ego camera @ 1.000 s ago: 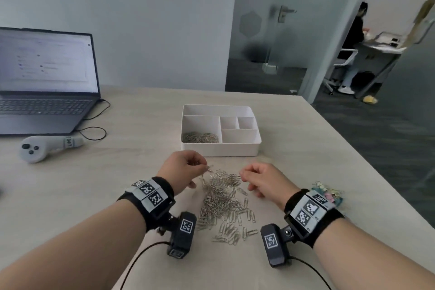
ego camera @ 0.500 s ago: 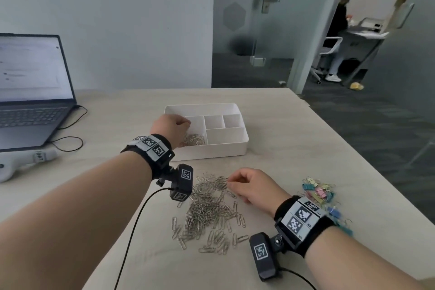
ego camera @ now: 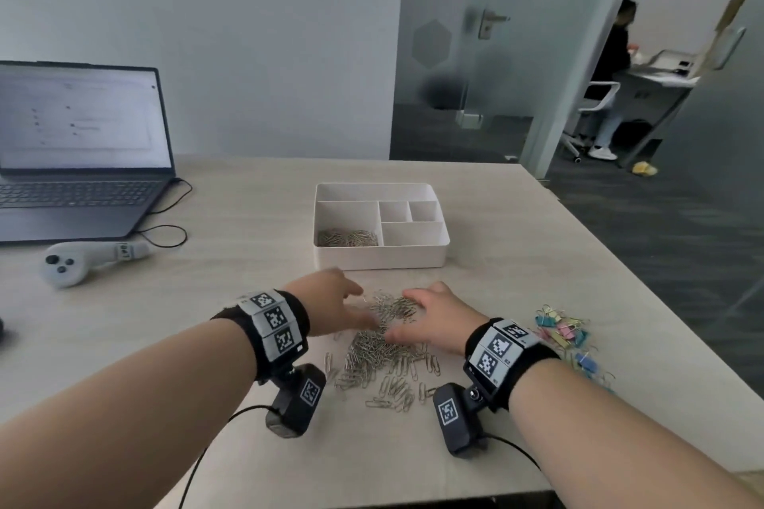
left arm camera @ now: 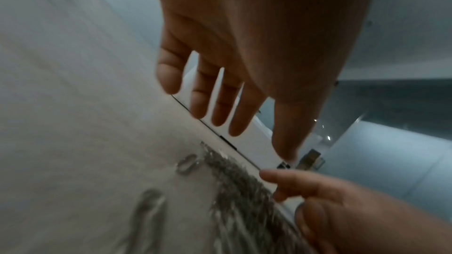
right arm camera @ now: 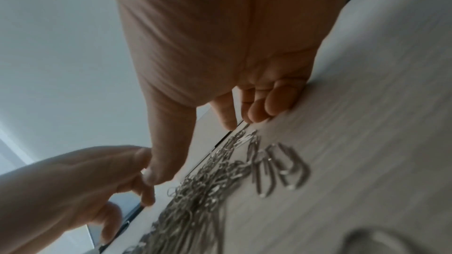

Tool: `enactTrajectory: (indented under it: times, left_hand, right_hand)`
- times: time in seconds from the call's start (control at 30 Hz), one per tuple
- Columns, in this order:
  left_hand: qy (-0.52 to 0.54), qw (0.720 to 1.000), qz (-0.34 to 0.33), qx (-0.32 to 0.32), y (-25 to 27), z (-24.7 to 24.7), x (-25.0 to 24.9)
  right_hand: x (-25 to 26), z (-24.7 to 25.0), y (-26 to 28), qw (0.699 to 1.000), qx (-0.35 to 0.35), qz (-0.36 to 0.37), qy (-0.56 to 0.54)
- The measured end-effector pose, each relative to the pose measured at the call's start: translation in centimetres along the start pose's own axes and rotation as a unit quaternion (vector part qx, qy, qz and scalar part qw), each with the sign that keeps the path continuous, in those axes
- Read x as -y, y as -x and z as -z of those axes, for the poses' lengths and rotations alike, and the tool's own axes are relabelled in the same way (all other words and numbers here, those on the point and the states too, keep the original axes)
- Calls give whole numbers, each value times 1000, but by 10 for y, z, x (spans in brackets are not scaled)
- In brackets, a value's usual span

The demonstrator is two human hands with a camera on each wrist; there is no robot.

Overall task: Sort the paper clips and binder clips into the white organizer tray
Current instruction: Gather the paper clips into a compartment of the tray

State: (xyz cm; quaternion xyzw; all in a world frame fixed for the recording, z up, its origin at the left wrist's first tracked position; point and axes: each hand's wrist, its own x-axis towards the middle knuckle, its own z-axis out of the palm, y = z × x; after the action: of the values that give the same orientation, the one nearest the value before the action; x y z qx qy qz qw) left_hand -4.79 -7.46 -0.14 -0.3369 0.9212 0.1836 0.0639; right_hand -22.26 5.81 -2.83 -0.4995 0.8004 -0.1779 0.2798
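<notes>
A white organizer tray (ego camera: 413, 256) stands mid-table, and its big left compartment holds silver paper clips (ego camera: 347, 238). A loose pile of paper clips (ego camera: 380, 351) lies just in front of it. My left hand (ego camera: 339, 302) hovers at the pile's left edge with its fingers (left arm camera: 220, 103) straight and spread, holding nothing. My right hand (ego camera: 434, 314) lies over the pile's right side; its thumb (right arm camera: 166, 152) reaches toward the left hand and its outer fingers (right arm camera: 274, 103) touch the table. Coloured binder clips (ego camera: 562, 331) lie heaped to the right of my right wrist.
An open laptop (ego camera: 78, 161) with its cable sits at the far left, and a white controller (ego camera: 78, 258) lies in front of it. The table's right edge (ego camera: 661, 302) runs close behind the binder clips. A person stands in the room beyond the glass door.
My left hand has come back from the tray's left compartment to the pile on the table, now with nothing in it. My right hand stayed at the pile and spread flatter.
</notes>
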Motion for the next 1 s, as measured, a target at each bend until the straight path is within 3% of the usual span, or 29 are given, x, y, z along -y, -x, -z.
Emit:
enactTrajectory:
  times: [0.07, 0.17, 0.3, 0.7, 1.0]
  left_hand:
    - [-82, 993, 29, 76, 7, -7, -2]
    - [-108, 989, 25, 94, 16, -15, -5]
    - [-52, 996, 3, 65, 23, -27, -10]
    - [59, 997, -29, -42, 20, -42, -11]
    - [197, 975, -16, -97, 11, -47, 6]
  right_hand:
    - [5, -1, 1, 999, 17, 4, 44]
    - [7, -3, 3, 995, 39, 13, 87]
    - [2, -6, 9, 992, 50, 48, 106]
    - [4, -18, 22, 991, -45, 98, 76]
    - [2, -19, 14, 996, -50, 58, -54]
